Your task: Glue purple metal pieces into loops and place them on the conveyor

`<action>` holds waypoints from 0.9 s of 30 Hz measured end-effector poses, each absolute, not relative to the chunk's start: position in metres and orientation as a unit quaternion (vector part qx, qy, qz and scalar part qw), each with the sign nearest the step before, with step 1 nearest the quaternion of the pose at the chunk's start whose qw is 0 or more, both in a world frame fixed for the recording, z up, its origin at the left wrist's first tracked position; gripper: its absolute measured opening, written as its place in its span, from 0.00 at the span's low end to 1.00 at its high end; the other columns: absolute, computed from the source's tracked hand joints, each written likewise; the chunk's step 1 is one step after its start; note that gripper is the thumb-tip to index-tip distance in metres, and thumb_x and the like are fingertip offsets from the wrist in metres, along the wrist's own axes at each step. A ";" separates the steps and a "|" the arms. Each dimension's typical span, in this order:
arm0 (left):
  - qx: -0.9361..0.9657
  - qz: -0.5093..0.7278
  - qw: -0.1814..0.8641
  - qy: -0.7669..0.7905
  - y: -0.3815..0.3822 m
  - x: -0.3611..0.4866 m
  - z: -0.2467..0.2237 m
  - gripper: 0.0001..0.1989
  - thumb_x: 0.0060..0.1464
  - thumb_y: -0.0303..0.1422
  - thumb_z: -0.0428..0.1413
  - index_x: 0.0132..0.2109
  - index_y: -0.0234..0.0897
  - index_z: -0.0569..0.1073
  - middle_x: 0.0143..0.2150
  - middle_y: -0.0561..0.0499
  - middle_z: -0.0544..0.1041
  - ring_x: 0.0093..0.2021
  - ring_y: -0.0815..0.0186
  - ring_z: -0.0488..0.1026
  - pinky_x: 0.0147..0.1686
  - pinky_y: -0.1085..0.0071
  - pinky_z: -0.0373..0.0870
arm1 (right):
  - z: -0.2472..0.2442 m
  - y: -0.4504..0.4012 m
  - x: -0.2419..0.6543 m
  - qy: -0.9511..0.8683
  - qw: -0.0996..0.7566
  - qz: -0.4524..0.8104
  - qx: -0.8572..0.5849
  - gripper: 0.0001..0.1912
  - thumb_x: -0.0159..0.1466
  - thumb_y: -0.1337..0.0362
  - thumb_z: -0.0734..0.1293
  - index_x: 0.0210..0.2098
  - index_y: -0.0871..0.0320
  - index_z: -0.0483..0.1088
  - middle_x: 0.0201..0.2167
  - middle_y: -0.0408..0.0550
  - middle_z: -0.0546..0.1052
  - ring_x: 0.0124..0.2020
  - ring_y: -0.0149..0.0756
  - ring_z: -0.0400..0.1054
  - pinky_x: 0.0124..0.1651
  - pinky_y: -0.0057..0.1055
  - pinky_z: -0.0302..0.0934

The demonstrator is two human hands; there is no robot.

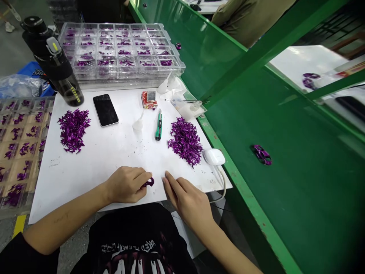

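Two hands are working at the near edge of a white board in the head view: the left hand is pinching a small purple metallic piece, wrist turned inward, while the right hand is hovering open, its fingertips just beside the piece. Two heaps of purple slivers are lying on either side, within easy reach of both hands.

The left hand grips one purple piece, and the right hand holds nothing. Ahead of the grip lie two heaps of purple strips, one smartphone, one utility knife and three clear squeeze bottles. To the grip's right, one purple car-shaped piece sits on the green belt.
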State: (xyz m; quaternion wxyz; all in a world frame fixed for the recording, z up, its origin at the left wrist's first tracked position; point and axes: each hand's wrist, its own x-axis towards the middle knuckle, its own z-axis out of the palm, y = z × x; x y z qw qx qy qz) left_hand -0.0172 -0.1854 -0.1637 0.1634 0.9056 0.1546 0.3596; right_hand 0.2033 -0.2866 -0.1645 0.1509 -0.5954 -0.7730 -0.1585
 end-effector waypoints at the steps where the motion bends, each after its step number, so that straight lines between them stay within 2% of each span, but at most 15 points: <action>1: 0.906 0.359 0.165 0.155 -0.186 -0.017 -0.163 0.12 0.58 0.23 0.52 0.48 0.33 0.73 0.31 0.47 0.82 0.25 0.63 0.78 0.20 0.69 0.76 | -0.163 -0.299 0.206 -0.773 0.152 -0.162 -0.594 0.14 0.77 0.63 0.64 0.52 0.62 0.79 0.24 0.43 0.74 0.26 0.31 0.69 0.30 0.31 0.60; 7: 0.892 0.380 0.173 0.170 -0.188 -0.017 -0.160 0.14 0.58 0.22 0.56 0.51 0.32 0.72 0.36 0.44 0.83 0.31 0.61 0.81 0.26 0.68 0.81 | -0.157 -0.356 0.221 -0.747 0.182 -0.138 -0.625 0.10 0.75 0.68 0.66 0.53 0.60 0.76 0.31 0.45 0.79 0.29 0.33 0.74 0.35 0.31 0.65; 10: 0.882 0.392 0.181 0.190 -0.190 -0.015 -0.154 0.14 0.59 0.23 0.58 0.53 0.32 0.72 0.41 0.41 0.82 0.37 0.59 0.81 0.31 0.66 0.83 | -0.159 -0.371 0.222 -0.710 0.185 -0.114 -0.670 0.07 0.76 0.66 0.63 0.47 0.58 0.75 0.33 0.46 0.80 0.30 0.34 0.76 0.34 0.31 0.66; 13: 0.870 0.393 0.209 0.213 -0.191 -0.013 -0.147 0.15 0.60 0.24 0.60 0.54 0.35 0.74 0.44 0.41 0.79 0.41 0.58 0.78 0.34 0.63 0.83 | -0.162 -0.373 0.218 -0.665 0.186 -0.121 -0.713 0.09 0.77 0.63 0.62 0.41 0.58 0.71 0.31 0.45 0.79 0.28 0.32 0.75 0.30 0.30 0.63; 16: 0.844 0.392 0.294 0.216 -0.193 -0.013 -0.142 0.19 0.62 0.25 0.62 0.58 0.40 0.75 0.45 0.44 0.78 0.43 0.60 0.79 0.39 0.62 0.85 | -0.161 -0.365 0.211 -0.635 0.204 -0.122 -0.735 0.14 0.77 0.58 0.63 0.35 0.56 0.68 0.26 0.41 0.76 0.20 0.29 0.70 0.22 0.29 0.56; 18: 0.820 0.385 0.363 0.218 -0.193 -0.014 -0.140 0.21 0.61 0.26 0.64 0.60 0.42 0.76 0.47 0.45 0.79 0.45 0.60 0.80 0.43 0.60 0.86 | -0.158 -0.360 0.208 -0.637 0.202 -0.121 -0.734 0.17 0.78 0.56 0.62 0.33 0.56 0.67 0.23 0.40 0.74 0.18 0.28 0.67 0.21 0.29 0.54; 22: 0.732 0.373 0.516 0.241 -0.191 -0.014 -0.140 0.18 0.61 0.28 0.65 0.58 0.42 0.77 0.48 0.44 0.82 0.47 0.58 0.83 0.47 0.58 0.87 | -0.145 -0.357 0.206 -0.642 0.173 -0.108 -0.739 0.19 0.79 0.59 0.56 0.37 0.57 0.72 0.27 0.45 0.79 0.20 0.31 0.72 0.20 0.29 0.55; 25: 0.654 0.357 0.625 0.233 -0.188 -0.013 -0.144 0.16 0.60 0.27 0.66 0.54 0.39 0.76 0.49 0.43 0.85 0.50 0.56 0.85 0.52 0.57 0.87 | -0.131 -0.353 0.200 -0.624 0.240 -0.023 -0.743 0.19 0.79 0.56 0.59 0.35 0.55 0.72 0.24 0.43 0.78 0.18 0.31 0.71 0.20 0.28 0.58; 27: 0.620 0.358 0.662 0.222 -0.186 -0.013 -0.148 0.16 0.58 0.26 0.67 0.52 0.39 0.76 0.50 0.43 0.85 0.52 0.54 0.85 0.53 0.58 0.86 | -0.123 -0.344 0.192 -0.613 0.310 0.050 -0.725 0.13 0.77 0.56 0.62 0.39 0.54 0.73 0.29 0.44 0.80 0.23 0.32 0.75 0.25 0.26 0.67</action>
